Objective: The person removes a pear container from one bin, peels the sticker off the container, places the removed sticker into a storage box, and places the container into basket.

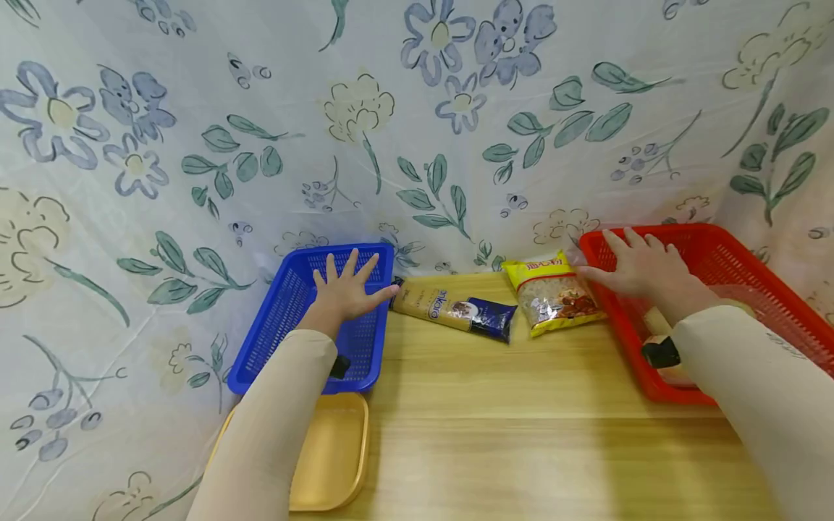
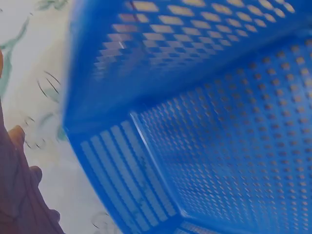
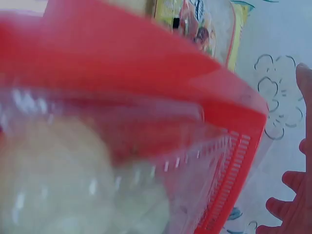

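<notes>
On the pale wooden table (image 1: 521,434) sit two plastic baskets full of little holes. I hold my left hand (image 1: 348,289) over the blue plastic basket (image 1: 274,325), which sits at the left by the flowery cloth wall (image 1: 260,108). My fingers are spread wide and straight, and they hold nothing. I see only blue mesh under my wrist, with no things inside.

My right hand (image 1: 641,268) is over the near corner of the red plastic basket (image 1: 736,268) at the right. Its fingers are straight and flat too. My thumb is right beside the yellow snack bag (image 1: 554,293), and I cannot tell if it touches. That bag is shiny, with a clear window showing pale bits and a red picture. It lies flat, leaning on the red basket's left side.

Between the baskets lies a long tan and dark blue packet (image 1: 452,310). Inside the red basket is a clear bag with something pale and round (image 3: 73,180). A flat yellow tray (image 1: 332,456) sits near me, under the blue basket's edge.
</notes>
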Motion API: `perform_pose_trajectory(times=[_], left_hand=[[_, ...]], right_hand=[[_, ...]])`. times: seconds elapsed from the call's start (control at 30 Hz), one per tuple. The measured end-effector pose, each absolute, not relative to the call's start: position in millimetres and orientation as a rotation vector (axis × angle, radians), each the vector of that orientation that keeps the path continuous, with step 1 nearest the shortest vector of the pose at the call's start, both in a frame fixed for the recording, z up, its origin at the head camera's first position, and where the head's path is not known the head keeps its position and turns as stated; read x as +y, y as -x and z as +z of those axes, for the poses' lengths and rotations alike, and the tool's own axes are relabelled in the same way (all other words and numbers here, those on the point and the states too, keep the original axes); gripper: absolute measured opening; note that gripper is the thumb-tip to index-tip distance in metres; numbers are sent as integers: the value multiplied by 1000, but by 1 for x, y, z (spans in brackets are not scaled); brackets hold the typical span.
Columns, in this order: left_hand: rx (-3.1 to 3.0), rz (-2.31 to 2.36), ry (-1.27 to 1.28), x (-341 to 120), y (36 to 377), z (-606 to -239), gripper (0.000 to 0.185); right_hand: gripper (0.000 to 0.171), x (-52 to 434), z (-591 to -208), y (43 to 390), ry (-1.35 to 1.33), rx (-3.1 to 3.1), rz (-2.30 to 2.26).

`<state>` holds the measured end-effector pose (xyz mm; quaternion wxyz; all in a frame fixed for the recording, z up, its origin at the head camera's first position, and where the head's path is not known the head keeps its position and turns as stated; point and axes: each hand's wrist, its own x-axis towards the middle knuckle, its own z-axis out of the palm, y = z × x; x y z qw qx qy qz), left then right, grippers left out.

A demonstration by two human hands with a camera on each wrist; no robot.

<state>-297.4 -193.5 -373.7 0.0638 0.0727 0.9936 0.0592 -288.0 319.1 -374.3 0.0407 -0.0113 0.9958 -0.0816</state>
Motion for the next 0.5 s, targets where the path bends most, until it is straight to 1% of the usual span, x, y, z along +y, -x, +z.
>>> perform_pose_trajectory(times=[0.2, 0.37, 0.5], left_hand=[[3038, 162, -281, -169, 296, -369, 91], [3095, 91, -361, -146, 296, -366, 83], [3093, 78, -394, -129, 295, -364, 82]], right_hand=[[114, 342, -366, 281, 87, 3036, -223], [109, 352, -363, 277, 156, 3028, -178], [106, 359, -362, 272, 171, 3028, -190]])
